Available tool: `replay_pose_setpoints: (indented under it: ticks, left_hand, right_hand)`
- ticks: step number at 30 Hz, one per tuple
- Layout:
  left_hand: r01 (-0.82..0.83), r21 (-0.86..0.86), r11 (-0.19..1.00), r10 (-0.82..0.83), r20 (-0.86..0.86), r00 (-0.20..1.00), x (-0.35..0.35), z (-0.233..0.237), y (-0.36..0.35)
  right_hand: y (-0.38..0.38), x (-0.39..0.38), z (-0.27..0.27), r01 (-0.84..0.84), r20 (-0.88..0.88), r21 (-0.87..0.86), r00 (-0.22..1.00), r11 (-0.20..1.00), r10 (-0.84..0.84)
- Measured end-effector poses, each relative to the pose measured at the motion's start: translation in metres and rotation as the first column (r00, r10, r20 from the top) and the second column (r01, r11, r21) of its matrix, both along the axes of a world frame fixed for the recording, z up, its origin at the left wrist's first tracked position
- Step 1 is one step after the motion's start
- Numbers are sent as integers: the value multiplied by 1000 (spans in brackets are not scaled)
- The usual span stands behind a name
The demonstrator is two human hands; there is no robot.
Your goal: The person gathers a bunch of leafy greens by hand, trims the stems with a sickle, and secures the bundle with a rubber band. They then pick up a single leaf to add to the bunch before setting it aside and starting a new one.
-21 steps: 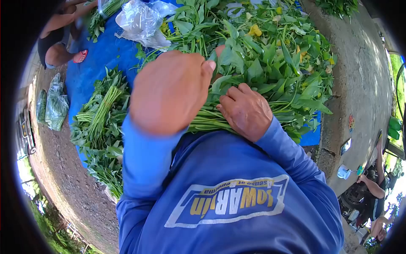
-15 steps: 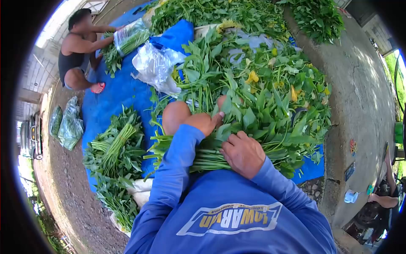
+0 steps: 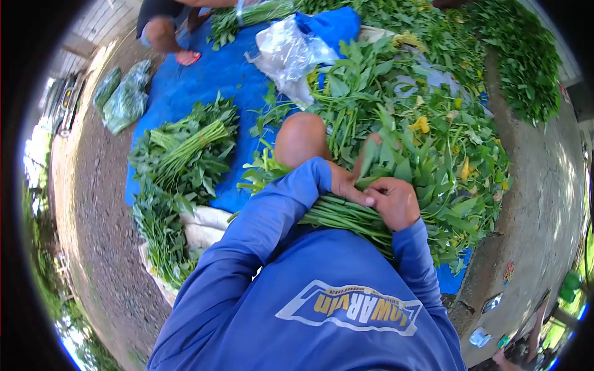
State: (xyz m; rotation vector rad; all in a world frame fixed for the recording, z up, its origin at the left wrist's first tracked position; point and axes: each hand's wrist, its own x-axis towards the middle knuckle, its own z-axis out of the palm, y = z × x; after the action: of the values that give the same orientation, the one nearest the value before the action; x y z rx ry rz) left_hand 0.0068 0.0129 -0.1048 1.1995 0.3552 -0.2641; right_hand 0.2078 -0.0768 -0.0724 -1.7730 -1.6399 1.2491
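A thick bundle of long-stemmed leafy greens (image 3: 340, 215) lies across my lap, its stems running side by side. My left hand (image 3: 351, 187) presses down on it from the far side, fingers curled and thumb stretched toward the other hand. My right hand (image 3: 395, 203) touches the left thumb over the bundle, its fingers bent in a pinch. Whatever sits between those fingertips is too small or hidden to make out. Loose leafy stems (image 3: 433, 161) with some yellow leaves are heaped beyond my knees.
Tied bundles of greens (image 3: 192, 145) rest at my left on a blue tarp (image 3: 170, 93). Crumpled clear plastic (image 3: 288, 52) lies ahead. Filled plastic bags (image 3: 127, 99) sit on the gravel. Another person's leg (image 3: 162, 36) shows at the far left. A phone-like object (image 3: 492, 303) lies on concrete at right.
My right hand has moved up to meet the left, which has shifted over the bundle. The view has tilted downward, so the other person is now mostly cut off at the top.
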Motion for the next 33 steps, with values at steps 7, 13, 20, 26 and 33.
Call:
replay_pose_setpoints:
  ticks: [7, 13, 20, 26, 33]
  left_hand:
    - [-5, 274, 962, 52, -165, 985, -16, 9, 6]
    - [64, 338, 939, 83, -403, 911, -19, -17, 11]
    - [121, 341, 932, 75, -509, 858, -5, -17, 2]
    - [433, 455, 778, -181, -498, 848, 20, 1, 19]
    - [117, 276, 954, 55, -543, 838, 4, -36, -1]
  right_hand:
    - [-8, -15, 12, 55, 73, 572, 990, 818, -117]
    - [-38, -9, 49, -375, 331, 447, 913, 812, 240]
    - [-71, -7, 67, -406, 390, 176, 865, 897, 315]
    - [-67, -5, 42, -422, 426, 203, 851, 884, 308]
    - [-64, 3, 44, -458, 430, 185, 833, 869, 347]
